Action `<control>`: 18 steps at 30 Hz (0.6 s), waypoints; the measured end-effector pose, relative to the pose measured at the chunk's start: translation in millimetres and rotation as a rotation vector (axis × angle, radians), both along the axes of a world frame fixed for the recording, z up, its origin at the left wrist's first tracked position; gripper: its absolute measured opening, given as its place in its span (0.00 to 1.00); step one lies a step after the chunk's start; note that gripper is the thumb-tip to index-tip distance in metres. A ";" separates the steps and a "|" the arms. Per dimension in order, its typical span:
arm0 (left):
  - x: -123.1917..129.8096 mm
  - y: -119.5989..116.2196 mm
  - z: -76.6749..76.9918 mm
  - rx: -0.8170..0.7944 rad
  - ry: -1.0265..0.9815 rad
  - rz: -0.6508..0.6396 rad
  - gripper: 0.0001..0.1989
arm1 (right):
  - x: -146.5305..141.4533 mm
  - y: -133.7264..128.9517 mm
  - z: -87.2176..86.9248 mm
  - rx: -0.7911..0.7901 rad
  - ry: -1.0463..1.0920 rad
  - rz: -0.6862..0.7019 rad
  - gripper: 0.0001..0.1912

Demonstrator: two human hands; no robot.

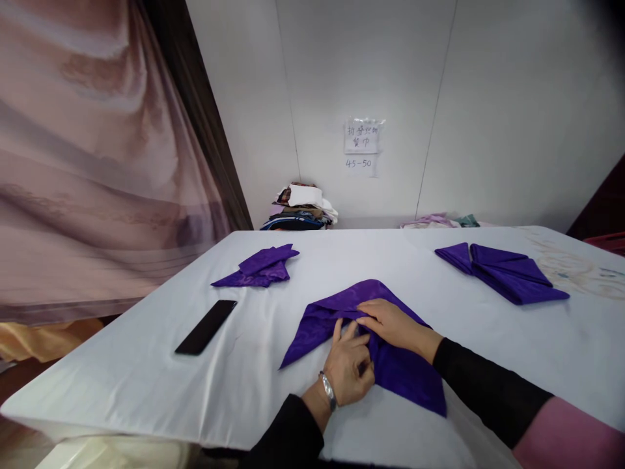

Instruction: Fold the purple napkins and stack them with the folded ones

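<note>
Left hand (349, 368) touches purple cloth (410, 378), its grip I cannot tell; right hand (395, 322), fingers narrow, perhaps pinches the fold. Black slab (206, 327) lies at nine o'clock from them.

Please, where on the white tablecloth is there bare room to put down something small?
Bare: between the phone and the middle purple napkin; also between the left folded napkin and the right folded napkin. Crowded: the middle napkin, under the left hand and right hand.

Pale panelled wall (400, 85), marked by thin vertical seams, with two handwritten paper signs (362, 146) mounted. Counter (161, 365), covered in white cloth. Pink patterned curtain (97, 150), hung at left beside a dark brown drape (195, 111).
</note>
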State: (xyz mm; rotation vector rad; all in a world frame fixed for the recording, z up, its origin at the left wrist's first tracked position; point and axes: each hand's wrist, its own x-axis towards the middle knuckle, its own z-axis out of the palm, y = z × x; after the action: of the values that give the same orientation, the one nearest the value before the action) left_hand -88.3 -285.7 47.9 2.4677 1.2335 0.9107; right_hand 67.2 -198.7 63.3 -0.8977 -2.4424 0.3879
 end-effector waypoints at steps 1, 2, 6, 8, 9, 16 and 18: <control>-0.4 0.3 -0.7 -0.004 -0.007 -0.003 0.07 | 0.7 0.8 0.8 -0.033 0.012 0.012 0.14; -0.9 0.8 -1.8 -0.005 -0.015 -0.007 0.07 | 1.7 1.7 2.0 -0.071 0.018 0.024 0.14; -3.4 2.9 -7.3 0.003 -0.050 -0.009 0.06 | 6.6 5.7 5.9 -0.226 0.050 0.046 0.18; -4.5 4.0 -9.4 -0.001 -0.068 -0.008 0.06 | 8.5 8.2 6.9 -0.300 0.087 0.030 0.20; -4.9 4.5 -10.0 -0.009 -0.074 -0.015 0.06 | 9.3 10.0 7.8 -0.340 0.112 0.008 0.22; -3.9 6.9 -13.4 -0.063 -0.090 -0.066 0.07 | 26.7 49.7 36.0 -0.557 0.406 -0.271 0.24; -4.9 8.3 -15.1 -0.087 -0.145 -0.042 0.07 | 41.3 69.3 46.4 -0.509 0.581 -0.405 0.23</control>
State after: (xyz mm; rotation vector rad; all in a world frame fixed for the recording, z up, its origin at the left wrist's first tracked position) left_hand -93.2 -277.4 32.8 2.3070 1.1433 0.9843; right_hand 108.5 -129.4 109.7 -1.2430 -1.6059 0.9844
